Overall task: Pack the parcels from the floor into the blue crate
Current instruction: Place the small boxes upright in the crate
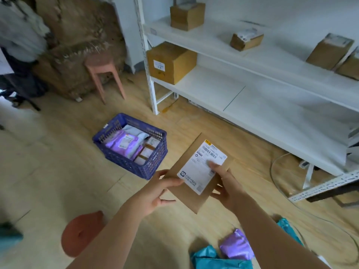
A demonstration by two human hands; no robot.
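Both hands are holding a flat brown cardboard parcel with a white shipping label [200, 167], raised above the pale wooden floor [58, 156], label facing up. The left hand [163, 189] is gripping its left edge, thumb curling over the top face. The right hand [227, 187] is pinching the right edge, thumb pressing on the label.

The blue plastic lattice crate [136, 167] is sitting on the floor just beyond, to the left. It is already holding purple and white packets.

Step in hand, by my reading: carrying this parcel to the crate. The next move is calling for a reach forward-left, likely tilting the parcel on edge to slot it in.

A purple padded mailer [236, 246] and teal bags [211, 258] are lying on the floor nearby, not yet packed.
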